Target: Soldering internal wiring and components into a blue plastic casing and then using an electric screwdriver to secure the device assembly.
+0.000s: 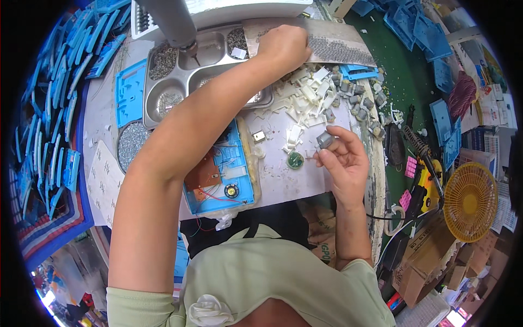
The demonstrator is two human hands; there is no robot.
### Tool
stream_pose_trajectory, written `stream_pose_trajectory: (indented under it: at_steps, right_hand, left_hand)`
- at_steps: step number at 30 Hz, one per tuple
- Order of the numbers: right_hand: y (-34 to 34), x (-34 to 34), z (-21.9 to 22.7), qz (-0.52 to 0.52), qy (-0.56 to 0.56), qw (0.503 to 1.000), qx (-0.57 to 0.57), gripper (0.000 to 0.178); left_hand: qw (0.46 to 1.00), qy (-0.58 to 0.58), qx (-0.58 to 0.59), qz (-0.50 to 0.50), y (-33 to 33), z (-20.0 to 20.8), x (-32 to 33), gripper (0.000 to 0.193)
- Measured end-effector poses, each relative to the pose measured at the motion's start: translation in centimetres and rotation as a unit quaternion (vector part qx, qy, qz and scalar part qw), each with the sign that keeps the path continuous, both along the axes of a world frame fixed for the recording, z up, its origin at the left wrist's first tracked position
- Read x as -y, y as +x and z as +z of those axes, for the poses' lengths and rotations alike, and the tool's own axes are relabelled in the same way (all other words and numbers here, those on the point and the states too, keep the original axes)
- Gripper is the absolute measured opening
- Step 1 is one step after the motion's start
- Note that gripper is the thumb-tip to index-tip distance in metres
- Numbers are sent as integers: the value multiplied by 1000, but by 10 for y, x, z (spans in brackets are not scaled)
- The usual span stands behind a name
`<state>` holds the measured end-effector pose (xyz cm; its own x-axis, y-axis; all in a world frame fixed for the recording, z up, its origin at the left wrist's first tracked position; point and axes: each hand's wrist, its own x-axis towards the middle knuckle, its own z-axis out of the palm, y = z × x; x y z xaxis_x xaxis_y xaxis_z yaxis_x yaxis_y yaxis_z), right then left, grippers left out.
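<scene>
My left arm stretches across the table. At its far end my left hand point(284, 46) curls over a flat board point(340, 34) that carries rows of small dark pieces. Its fingers are bent and closed; whatever they pinch is hidden. Between thumb and fingers, my right hand point(348, 163) grips a small grey motor point(325, 140). Just left of that hand lies a round green piece point(295, 159) on the table. A heap of white plastic parts point(310, 95) sits beyond, with several grey motors point(357, 101) to its right. One loose metal motor point(258, 137) rests nearer my left forearm.
A metal compartment tray point(210, 49) of screws stands under a hanging electric screwdriver point(177, 27). Partly beneath my left arm is an open blue casing point(231, 163) with wires and a speaker. Blue casings point(60, 109) are stacked at left; a yellow fan point(470, 201) stands at right.
</scene>
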<state>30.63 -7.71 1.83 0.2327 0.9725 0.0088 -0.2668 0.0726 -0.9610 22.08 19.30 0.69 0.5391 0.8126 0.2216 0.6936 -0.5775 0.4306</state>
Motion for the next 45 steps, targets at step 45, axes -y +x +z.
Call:
stream_pose_trajectory:
  at_steps: [45]
  right_hand:
    - [-70, 6, 6, 247, -142, 954, -93, 46]
  left_hand:
    - [897, -289, 334, -10, -197, 23, 255, 27]
